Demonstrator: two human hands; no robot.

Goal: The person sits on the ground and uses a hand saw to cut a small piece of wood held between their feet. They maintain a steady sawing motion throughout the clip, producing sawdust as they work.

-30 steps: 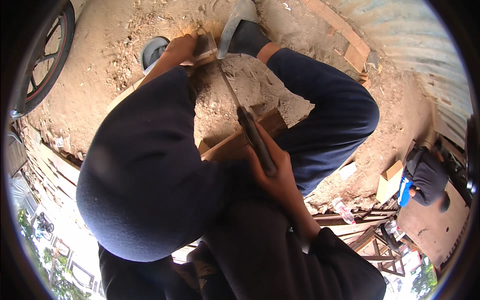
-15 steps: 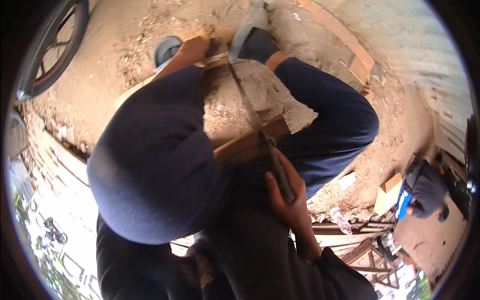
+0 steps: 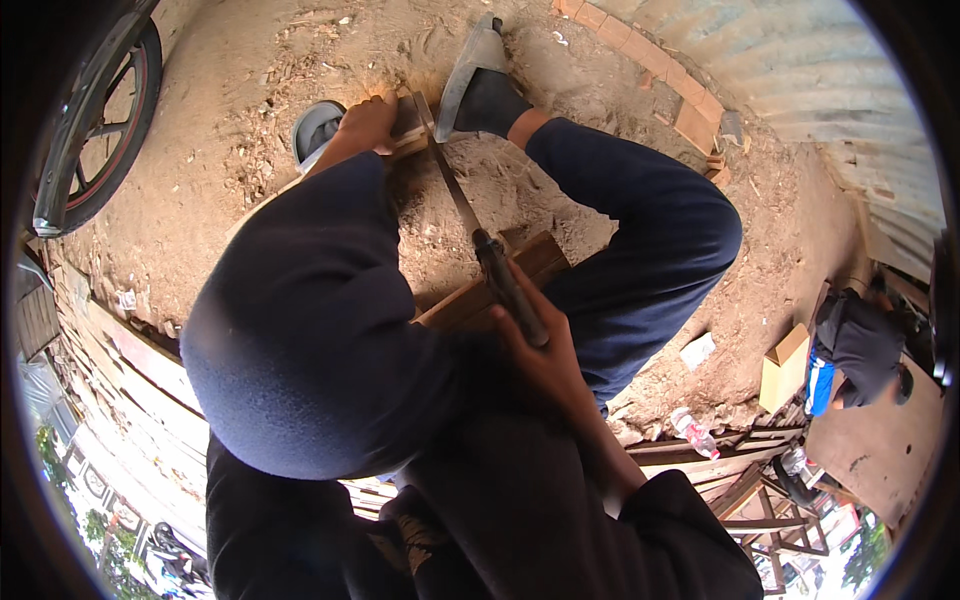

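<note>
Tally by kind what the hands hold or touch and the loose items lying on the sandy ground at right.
Handsaw, gripped by the right hand: 1
Wooden piece steadied by the left hand: 1
Cardboard box: 1
Plastic bottle: 1
Scrap of paper: 1
Total: 5

The left hand (image 3: 367, 125) rests on a wood piece (image 3: 408, 120) lying on the ground (image 3: 230, 150), between two shoes. The right hand (image 3: 545, 360) sits nearer, holding a saw (image 3: 470, 225) that reaches forward to that wood. A wheel (image 3: 95, 130) stands far left; a cardboard box (image 3: 785, 370) lies right.
</note>
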